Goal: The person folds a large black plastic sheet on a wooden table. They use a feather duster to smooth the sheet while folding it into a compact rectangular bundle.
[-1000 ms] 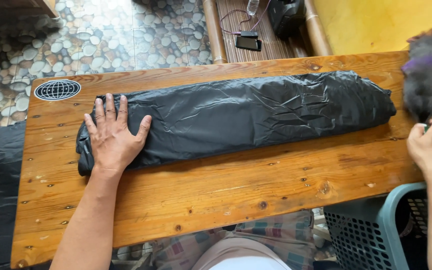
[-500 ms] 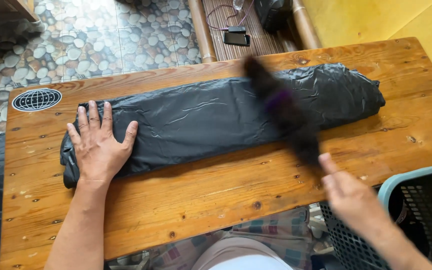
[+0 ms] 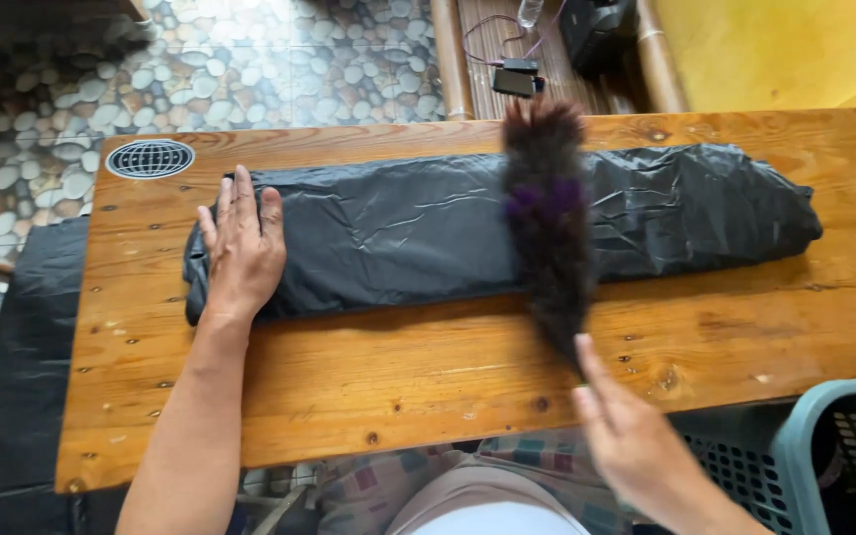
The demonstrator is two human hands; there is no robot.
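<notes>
A long folded bundle of black plastic sheet [image 3: 428, 233] lies across the wooden table [image 3: 428, 381]. My left hand [image 3: 242, 246] presses flat on the bundle's left end, fingers together. My right hand [image 3: 636, 446], near the table's front edge, grips the handle of a dark feather duster [image 3: 547, 223] with a purple band. The duster's head lies across the middle of the bundle, pointing away from me.
A round black grille [image 3: 151, 159] sits in the table's far left corner. A blue-grey plastic basket [image 3: 824, 456] stands at the lower right. More black sheet [image 3: 27, 376] hangs left of the table. Pebble floor, cables and a black bag [image 3: 601, 30] lie beyond.
My right hand swung the duster from the far right end in over the bundle's middle. My left hand's fingers closed together on the left end.
</notes>
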